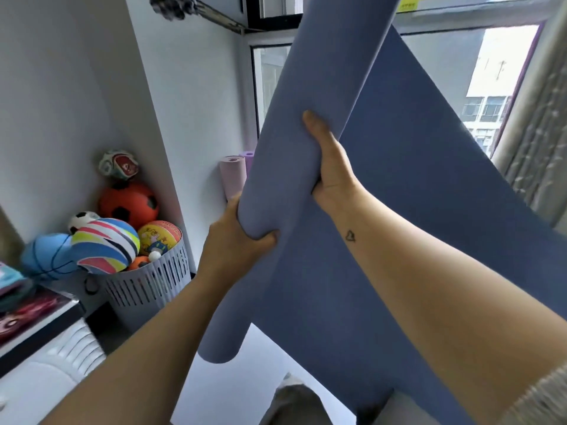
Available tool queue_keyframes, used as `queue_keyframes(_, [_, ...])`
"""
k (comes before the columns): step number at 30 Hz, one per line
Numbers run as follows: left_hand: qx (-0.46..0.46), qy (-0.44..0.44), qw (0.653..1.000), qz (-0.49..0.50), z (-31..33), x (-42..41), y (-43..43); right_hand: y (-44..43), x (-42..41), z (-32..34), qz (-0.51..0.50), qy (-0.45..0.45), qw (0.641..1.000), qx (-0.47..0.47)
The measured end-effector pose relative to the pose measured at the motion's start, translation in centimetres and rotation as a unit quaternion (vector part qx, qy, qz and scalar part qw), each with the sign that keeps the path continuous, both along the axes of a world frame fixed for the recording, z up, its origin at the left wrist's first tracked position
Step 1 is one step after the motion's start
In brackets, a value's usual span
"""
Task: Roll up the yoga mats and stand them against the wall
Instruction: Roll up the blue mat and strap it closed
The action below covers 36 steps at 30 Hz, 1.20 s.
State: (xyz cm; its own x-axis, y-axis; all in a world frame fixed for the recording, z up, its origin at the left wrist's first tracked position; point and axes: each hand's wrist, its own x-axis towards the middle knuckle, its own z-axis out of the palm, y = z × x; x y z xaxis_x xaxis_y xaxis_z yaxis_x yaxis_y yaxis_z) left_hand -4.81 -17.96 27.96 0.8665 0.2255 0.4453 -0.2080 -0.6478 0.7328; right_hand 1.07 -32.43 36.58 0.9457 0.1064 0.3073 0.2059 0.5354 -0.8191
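Note:
A blue yoga mat, partly rolled, is held up in the air and tilted, its top end out of frame. A loose flap of it hangs open to the right. My left hand grips the roll low down from the left. My right hand grips the roll higher up, thumb along it. Two rolled mats stand upright in the corner behind: a pale pink rolled mat and a purple rolled mat, mostly hidden by the blue roll.
A slatted grey basket full of balls stands by the white wall on the left. A white unit with a dark top is at lower left. The window and a curtain are on the right.

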Motion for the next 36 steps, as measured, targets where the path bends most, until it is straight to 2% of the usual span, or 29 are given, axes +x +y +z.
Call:
queue_keyframes(6, [0.016, -0.085, 0.996, -0.001, 7.2, 0.6, 0.2, 0.1, 0.0, 6.9, 0.006, -0.068, 0.997, 0.036])
queue_keyframes(9, [0.078, -0.039, 0.996, 0.001, 7.9, 0.6, -0.4, -1.2, 0.2, 5.5, -0.001, -0.052, 0.995, 0.085])
queue_keyframes(12, [0.156, 0.069, 0.985, -0.032, 4.5, 0.2, -0.9, -2.8, -0.2, -1.4, -0.011, 0.049, 0.992, 0.119])
queue_keyframes(15, [0.224, 0.170, 0.955, -0.091, -0.2, -0.1, -1.8, -4.4, -2.0, -8.6, -0.041, 0.158, 0.976, 0.146])
queue_keyframes(18, [0.271, 0.228, 0.926, -0.128, -4.0, -0.5, -2.8, -5.9, -4.4, -13.7, -0.054, 0.256, 0.948, 0.182])
queue_keyframes(20, [0.289, 0.266, 0.908, -0.144, -6.2, -0.5, -3.3, -7.0, -5.7, -16.3, -0.078, 0.309, 0.935, 0.153])
queue_keyframes(24, [0.296, 0.329, 0.873, -0.203, -10.3, -0.8, -4.8, -10.4, -8.2, -20.5, -0.082, 0.414, 0.906, 0.041])
queue_keyframes(26, [0.286, 0.351, 0.859, -0.239, -12.0, -1.3, -5.8, -12.6, -9.3, -22.0, -0.093, 0.434, 0.896, -0.023])
queue_keyframes(28, [0.284, 0.365, 0.847, -0.261, -13.2, -1.6, -6.8, -14.9, -10.1, -23.2, -0.193, 0.431, 0.869, -0.149])
queue_keyframes(29, [0.285, 0.372, 0.842, -0.268, -13.5, -1.7, -7.3, -15.9, -10.3, -23.7, -0.280, 0.404, 0.835, -0.248])
queue_keyframes(30, [0.288, 0.378, 0.835, -0.278, -13.9, -1.8, -7.9, -17.0, -10.6, -24.3, -0.364, 0.341, 0.790, -0.356])
queue_keyframes(31, [0.298, 0.382, 0.825, -0.290, -14.2, -1.8, -8.5, -17.9, -10.9, -25.1, -0.434, 0.236, 0.735, -0.465])
queue_keyframes(32, [0.313, 0.382, 0.815, -0.302, -14.3, -1.9, -9.0, -18.4, -11.1, -25.5, -0.477, 0.097, 0.667, -0.564])
queue_keyframes(33, [0.329, 0.386, 0.803, -0.314, -14.5, -2.1, -9.7, -18.5, -11.4, -25.4, -0.472, -0.032, 0.602, -0.643])
queue_keyframes(34, [0.345, 0.389, 0.790, -0.325, -14.6, -2.2, -10.3, -18.7, -11.4, -25.2, -0.411, -0.126, 0.569, -0.701])
queue_keyframes(35, [0.362, 0.388, 0.777, -0.340, -14.7, -2.4, -10.8, -18.8, -11.5, -24.5, -0.290, -0.168, 0.576, -0.745])
queue_keyframes(36, [0.379, 0.384, 0.763, -0.355, -14.9, -2.8, -11.2, -18.6, -11.9, -23.5, -0.137, -0.143, 0.590, -0.783])
